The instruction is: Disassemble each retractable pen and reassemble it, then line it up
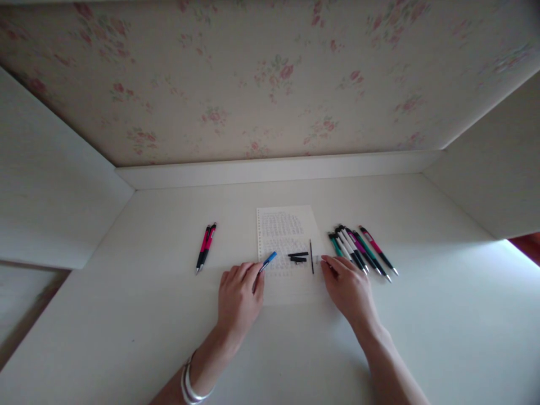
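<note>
My left hand (240, 295) is closed around a blue pen part (269, 259), its blue end pointing up and right over a written sheet of paper (265, 228). My right hand (348, 289) is pinched at the paper's right edge; whatever lies between its fingertips is too small to make out. Between my hands, several short black pen parts (298, 255) rest on the paper. A thin dark refill (312, 257) lies upright in view beside my right fingertips. Just beyond my right hand is a row of pens (352, 242), green, white, purple and red, partly hidden by the hand.
Two red and black pens (206, 247) lie side by side on the white desk (169, 225) to the left. White side panels (46, 185) close off both sides. Floral wallpaper (236, 84) covers the wall behind a low white ledge (274, 171).
</note>
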{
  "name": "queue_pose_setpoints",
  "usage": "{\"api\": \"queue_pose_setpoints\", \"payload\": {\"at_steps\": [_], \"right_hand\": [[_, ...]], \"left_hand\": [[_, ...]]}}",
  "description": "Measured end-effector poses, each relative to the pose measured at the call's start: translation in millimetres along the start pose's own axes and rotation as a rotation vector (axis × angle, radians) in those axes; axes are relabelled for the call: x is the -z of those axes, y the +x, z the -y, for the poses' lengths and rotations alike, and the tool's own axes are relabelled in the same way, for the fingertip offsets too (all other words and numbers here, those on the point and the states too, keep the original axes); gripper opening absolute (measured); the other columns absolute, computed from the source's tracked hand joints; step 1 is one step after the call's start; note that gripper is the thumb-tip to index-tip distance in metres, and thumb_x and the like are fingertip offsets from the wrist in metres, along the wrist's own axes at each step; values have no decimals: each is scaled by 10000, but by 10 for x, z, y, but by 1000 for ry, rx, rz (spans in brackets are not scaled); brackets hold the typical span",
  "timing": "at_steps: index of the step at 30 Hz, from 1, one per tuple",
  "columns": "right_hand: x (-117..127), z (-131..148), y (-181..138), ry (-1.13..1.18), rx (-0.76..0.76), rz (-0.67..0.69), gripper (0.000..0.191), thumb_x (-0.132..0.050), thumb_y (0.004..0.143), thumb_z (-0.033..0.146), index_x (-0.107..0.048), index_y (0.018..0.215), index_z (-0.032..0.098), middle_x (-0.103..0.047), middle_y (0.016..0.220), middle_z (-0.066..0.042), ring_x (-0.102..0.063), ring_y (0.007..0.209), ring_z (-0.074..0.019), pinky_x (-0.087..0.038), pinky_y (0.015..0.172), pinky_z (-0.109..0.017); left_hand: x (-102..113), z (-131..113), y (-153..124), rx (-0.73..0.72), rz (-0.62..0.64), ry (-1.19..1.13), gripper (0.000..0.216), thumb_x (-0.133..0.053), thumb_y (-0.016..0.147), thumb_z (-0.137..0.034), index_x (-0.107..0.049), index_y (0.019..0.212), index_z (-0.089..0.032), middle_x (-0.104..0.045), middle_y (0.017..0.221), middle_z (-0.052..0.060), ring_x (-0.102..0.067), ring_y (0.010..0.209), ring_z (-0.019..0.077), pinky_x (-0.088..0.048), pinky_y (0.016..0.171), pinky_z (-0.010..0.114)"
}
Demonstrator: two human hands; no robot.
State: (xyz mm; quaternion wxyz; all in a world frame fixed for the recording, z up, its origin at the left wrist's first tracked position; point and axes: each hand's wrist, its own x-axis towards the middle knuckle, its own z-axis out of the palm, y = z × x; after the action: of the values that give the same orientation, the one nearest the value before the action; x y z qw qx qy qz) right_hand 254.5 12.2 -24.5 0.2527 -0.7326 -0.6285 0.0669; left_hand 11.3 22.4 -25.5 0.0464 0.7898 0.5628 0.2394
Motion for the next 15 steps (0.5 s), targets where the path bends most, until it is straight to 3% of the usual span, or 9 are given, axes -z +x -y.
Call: {"api": "queue_pose_setpoints", "payload": {"at_steps": [15], "right_hand": [[4, -73, -13, 95, -60, -46, 296, -471, 935, 298, -744, 980, 192, -754, 1007, -70, -714, 832, -222, -505, 734, -302]], "left_hand": [[-7, -11, 14, 5, 30, 20, 230, -579, 905, -201, -641, 1126, -212, -686, 996, 52, -606, 862, 225, -430, 797, 364]]}}
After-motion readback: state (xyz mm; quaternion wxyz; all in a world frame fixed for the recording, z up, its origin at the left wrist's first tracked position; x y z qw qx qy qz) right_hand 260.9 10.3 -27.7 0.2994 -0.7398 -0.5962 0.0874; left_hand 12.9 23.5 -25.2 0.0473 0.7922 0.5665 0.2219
